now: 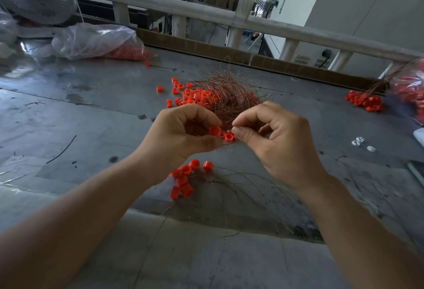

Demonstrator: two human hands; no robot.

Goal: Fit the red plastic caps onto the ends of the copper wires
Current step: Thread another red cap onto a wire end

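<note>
- The left hand curls round small, smooth, round red plastic caps.
- The right hand pinches one hair-thin copper wire with thumb and fingertip, right beside those caps.
- Just behind the pinch sits a fuzzy copper wire nest.
- Below the hands, capped wires lie on the scuffed gray table.

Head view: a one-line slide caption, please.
Left hand holds red caps while right hand pinches a wire, above a table strewn with loose caps.
</note>
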